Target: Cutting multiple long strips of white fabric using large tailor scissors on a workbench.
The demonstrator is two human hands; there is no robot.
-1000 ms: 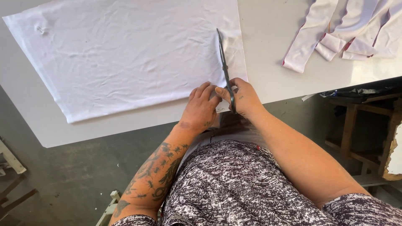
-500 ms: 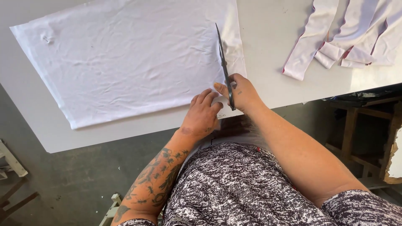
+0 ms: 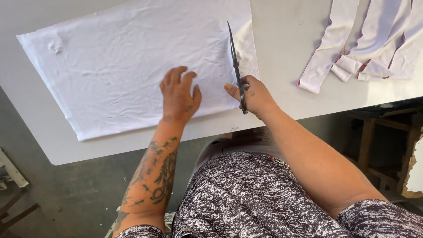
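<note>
A large wrinkled white cloth point(image 3: 128, 66) lies flat on a pale grey table point(image 3: 282, 35). My left hand point(image 3: 178, 94) rests palm down on the cloth near its front edge, fingers spread. To its right, my right hand point(image 3: 253, 94) grips the handles of long dark scissors point(image 3: 235, 61). The blades point away from me along the cloth's right side, near its edge.
Several cut white strips with red edging point(image 3: 365, 48) lie at the table's right. A wooden frame point(image 3: 374, 145) stands under the table on the right. A pale object point(image 3: 11, 169) sits on the grey floor at left.
My left hand has moved left and forward from beside the right hand and now lies flat on the cloth. The right hand with the scissors has shifted slightly forward.
</note>
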